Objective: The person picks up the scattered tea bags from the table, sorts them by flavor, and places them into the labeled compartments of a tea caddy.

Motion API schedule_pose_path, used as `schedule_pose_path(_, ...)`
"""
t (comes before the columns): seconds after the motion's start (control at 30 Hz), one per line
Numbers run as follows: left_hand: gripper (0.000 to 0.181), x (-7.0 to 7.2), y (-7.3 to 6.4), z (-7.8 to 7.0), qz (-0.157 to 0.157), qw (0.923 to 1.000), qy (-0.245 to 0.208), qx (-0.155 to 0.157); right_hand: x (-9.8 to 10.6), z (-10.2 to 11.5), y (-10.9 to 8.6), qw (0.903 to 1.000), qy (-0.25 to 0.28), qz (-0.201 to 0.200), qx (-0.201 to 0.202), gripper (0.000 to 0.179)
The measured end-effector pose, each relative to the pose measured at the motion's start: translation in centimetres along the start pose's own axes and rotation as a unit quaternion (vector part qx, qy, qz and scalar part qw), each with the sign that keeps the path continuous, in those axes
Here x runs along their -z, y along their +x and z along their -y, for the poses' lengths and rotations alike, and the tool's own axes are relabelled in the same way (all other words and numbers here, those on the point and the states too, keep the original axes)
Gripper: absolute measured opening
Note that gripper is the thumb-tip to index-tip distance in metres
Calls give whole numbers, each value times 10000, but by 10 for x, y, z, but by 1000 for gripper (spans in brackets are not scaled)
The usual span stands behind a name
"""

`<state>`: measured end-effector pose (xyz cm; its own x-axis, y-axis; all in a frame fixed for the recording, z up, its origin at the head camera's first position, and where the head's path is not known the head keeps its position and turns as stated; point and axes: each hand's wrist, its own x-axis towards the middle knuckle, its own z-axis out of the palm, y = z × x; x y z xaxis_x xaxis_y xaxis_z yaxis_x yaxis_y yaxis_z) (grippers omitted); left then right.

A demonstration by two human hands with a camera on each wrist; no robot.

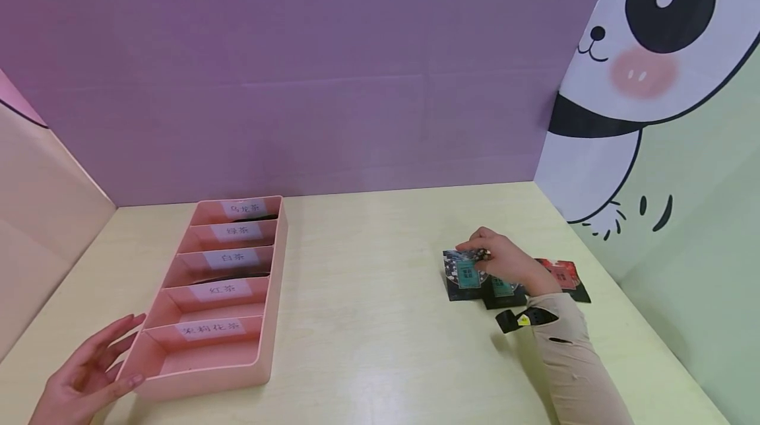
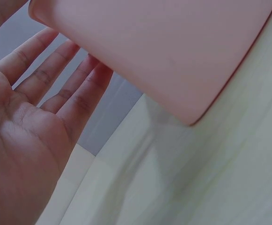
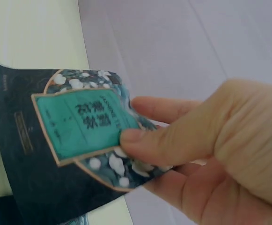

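My right hand (image 1: 505, 259) pinches a dark tea packet (image 3: 56, 187) with a green label and white flower print, thumb on its face and fingers behind. The packet lies low over the table at the right. Under and beside that hand are another green-labelled packet (image 1: 505, 296) and a red-and-black packet (image 1: 564, 273). At the left stands a pink divided box (image 1: 266, 346) with Chinese labels on its compartments. My left hand (image 1: 89, 369) is at its near left corner, fingers mostly straight and tips against the side, thumb by the front wall.
Thin dark packet edges show in the box's farthest compartment (image 1: 255, 218) and in the middle one (image 1: 231, 277). A purple wall (image 1: 356, 82) closes the back of the table (image 1: 368, 293). A panda-printed panel (image 1: 665, 148) stands at the right, a pale one (image 1: 47, 214) at the left.
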<state>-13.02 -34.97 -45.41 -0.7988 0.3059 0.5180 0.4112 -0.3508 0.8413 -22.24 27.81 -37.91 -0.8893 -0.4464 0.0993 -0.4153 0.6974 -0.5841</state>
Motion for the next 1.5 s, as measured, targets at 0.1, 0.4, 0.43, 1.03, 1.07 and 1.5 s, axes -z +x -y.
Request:
schedule_pose_path(0.1, 78, 1, -1, 0, 9, 10000, -34, -40, 0, 2, 3, 9998, -130, -91, 74, 41)
schedule_pose_path(0.4, 79, 0, 3, -4, -160, 9980, 504, 354, -6, 2, -6, 9981, -387, -450, 158, 38)
schedule_pose_path(0.43, 79, -1, 5, -4, -113, 9975, 583, 393, -6, 2, -8, 9979, -408, -484, 132, 38)
schedule_pose_path(1.03, 77, 0, -3, -2, -276, 9958, 712, 503, 0, 42, 33, 9967, -272, -469, 598, 35)
schedule_pose_path(1.07, 77, 0, -3, -3, -281, 9958, 714, 494, 0, 45, 37, 9966, -271, -444, 645, 34)
schedule_pose_path(1.5, 76, -5, -1, -12, -216, 9964, 683, 458, 24, 92, 83, 9924, -447, -367, 1086, 33)
